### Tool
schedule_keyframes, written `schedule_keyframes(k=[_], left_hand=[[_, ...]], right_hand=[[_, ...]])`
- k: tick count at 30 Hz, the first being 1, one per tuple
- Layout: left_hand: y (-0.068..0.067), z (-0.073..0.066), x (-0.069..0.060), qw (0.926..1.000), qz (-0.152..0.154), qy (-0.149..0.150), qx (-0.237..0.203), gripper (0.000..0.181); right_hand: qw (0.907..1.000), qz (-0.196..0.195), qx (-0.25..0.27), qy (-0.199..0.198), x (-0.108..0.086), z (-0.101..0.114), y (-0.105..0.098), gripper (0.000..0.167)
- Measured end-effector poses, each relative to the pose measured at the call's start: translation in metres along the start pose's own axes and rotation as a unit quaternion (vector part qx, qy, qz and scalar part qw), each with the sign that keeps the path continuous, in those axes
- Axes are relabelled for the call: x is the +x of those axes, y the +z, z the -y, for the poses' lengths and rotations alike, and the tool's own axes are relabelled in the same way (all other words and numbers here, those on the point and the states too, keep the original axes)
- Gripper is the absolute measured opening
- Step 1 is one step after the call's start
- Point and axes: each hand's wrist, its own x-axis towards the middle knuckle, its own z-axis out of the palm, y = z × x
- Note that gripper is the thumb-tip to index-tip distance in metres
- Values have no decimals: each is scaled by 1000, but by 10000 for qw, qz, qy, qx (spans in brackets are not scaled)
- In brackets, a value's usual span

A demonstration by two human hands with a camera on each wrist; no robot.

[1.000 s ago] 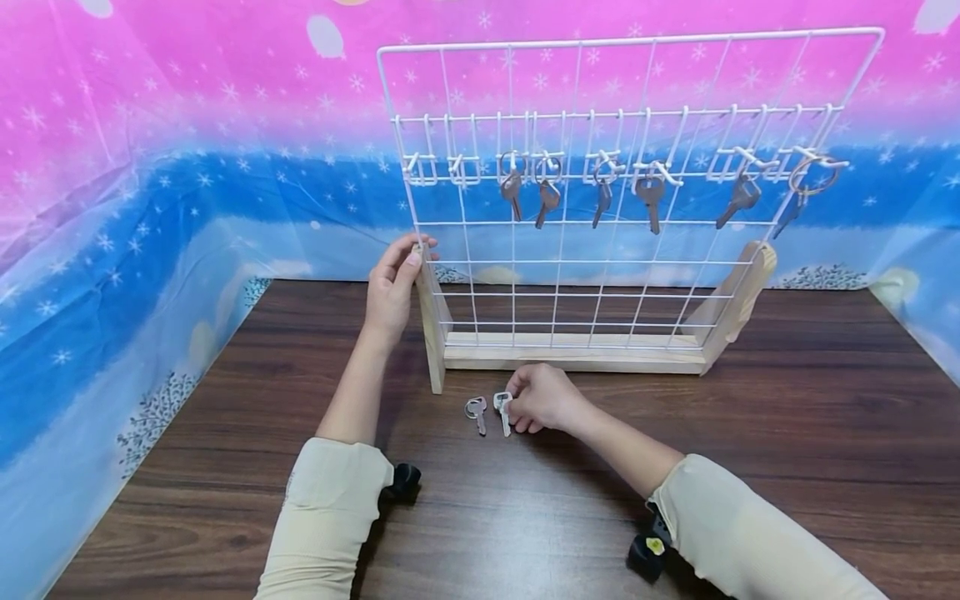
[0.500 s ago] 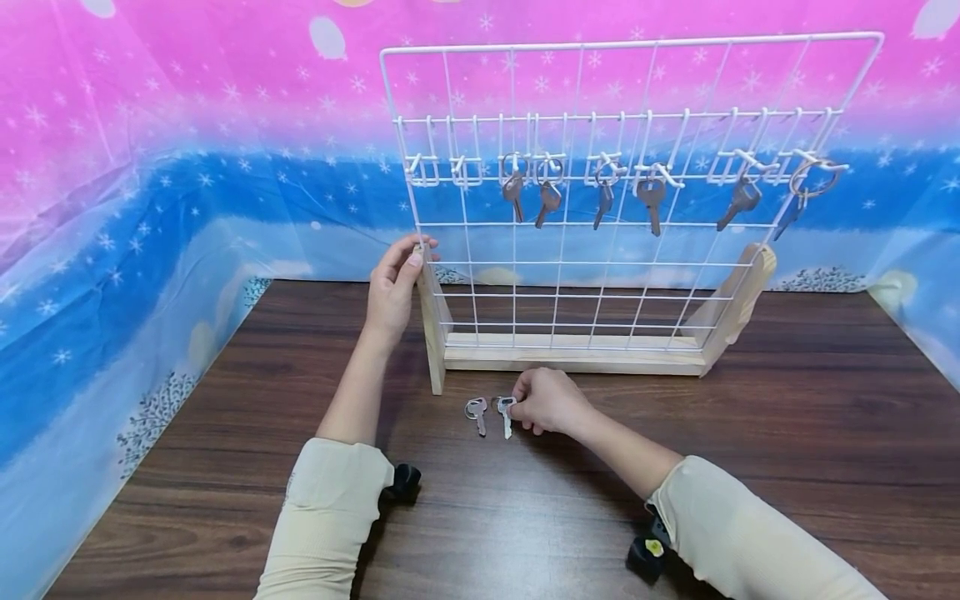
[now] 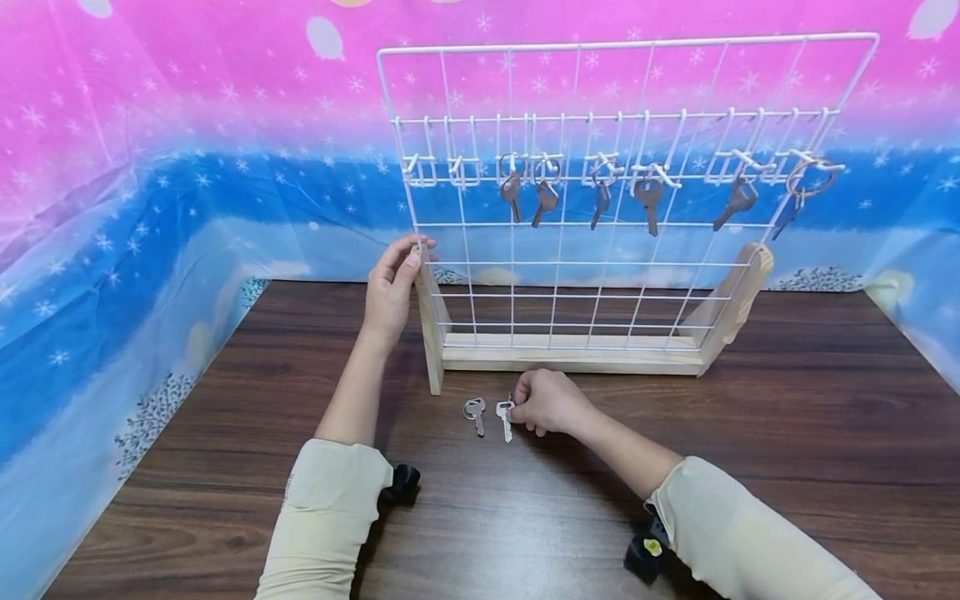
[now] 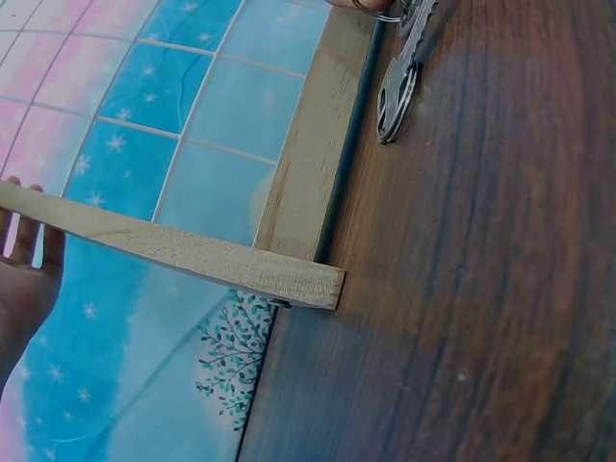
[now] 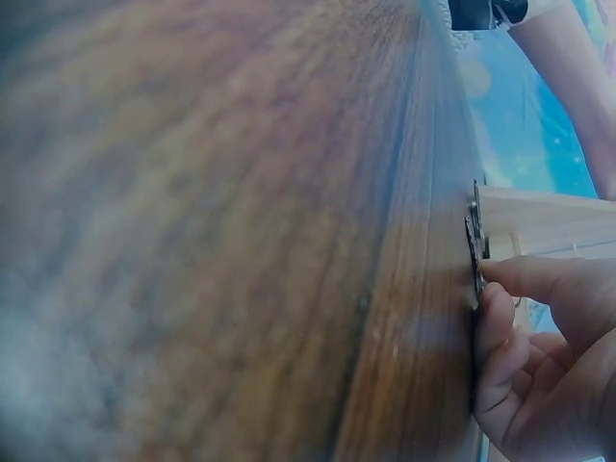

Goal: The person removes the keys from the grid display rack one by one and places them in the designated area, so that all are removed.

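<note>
My left hand [image 3: 390,292] grips the top of the left wooden upright [image 3: 431,337] of a white wire grid rack [image 3: 555,264]. Low over the table in front of the rack, my right hand [image 3: 551,402] pinches a silver key [image 3: 506,423] by its head, between thumb and forefinger; its ring is mostly hidden by the fingers. A second key [image 3: 479,419] with a ring lies flat just to the left. In the right wrist view the thumb and forefinger [image 5: 525,274] meet at the key, close to the wood.
Several keys hang by rings from white hooks along the rack, such as a key [image 3: 648,204] near the middle. Two hooks at the left end, one of them a wire hook [image 3: 463,171], carry no key. A snowflake-patterned cloth [image 3: 187,208] surrounds the dark wooden table [image 3: 495,517].
My right hand has shifted slightly, and the pinched key has turned a little, its ring going from the key's left to beside my fingers. My left hand stays on the upright.
</note>
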Motion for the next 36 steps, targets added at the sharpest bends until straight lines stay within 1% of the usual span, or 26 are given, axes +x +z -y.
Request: schedule_keyframes(k=[6, 8, 12, 16, 19, 21, 24, 27, 29, 32, 33, 36], left_hand=[[0, -1, -1, 10000, -3, 1, 94, 35], [-1, 0, -1, 9999, -6, 2, 111, 35], [-1, 1, -1, 10000, -28, 7, 86, 35], [-1, 0, 0, 10000, -8, -1, 99, 34], [-1, 0, 0, 9999, -7, -13, 117, 33], [-1, 0, -1, 9999, -10, -26, 117, 33], [0, -1, 0, 10000, -35, -53, 68, 33], [-1, 0, -1, 10000, -34, -74, 42, 33], [-1, 0, -2, 9999, -37, -79, 53, 34], [-1, 0, -1, 9999, -30, -77, 64, 34], [-1, 0, -1, 10000, -23, -69, 65, 34], [-1, 0, 0, 9999, -14, -49, 89, 34]], right_hand=[[9997, 58, 218, -36, -3, 1, -5, 15], [9997, -4, 242, -100, -4, 2, -8, 14], [9990, -245, 212, -310, -8, 8, -17, 13], [9963, -626, 315, -502, -13, 17, -31, 10], [9918, -1006, 437, -653, -16, 25, -41, 9], [9874, -1286, 540, -744, -18, 31, -48, 9], [9775, -1741, 711, -949, -19, 41, -59, 9], [9605, -2268, 974, -1287, -18, 50, -67, 10], [9441, -2654, 1121, -1603, -17, 57, -71, 12], [9118, -3263, 1215, -2176, -14, 67, -75, 16], [8994, -3453, 1172, -2411, -13, 71, -76, 18], [8609, -3975, 824, -3066, -9, 81, -80, 22]])
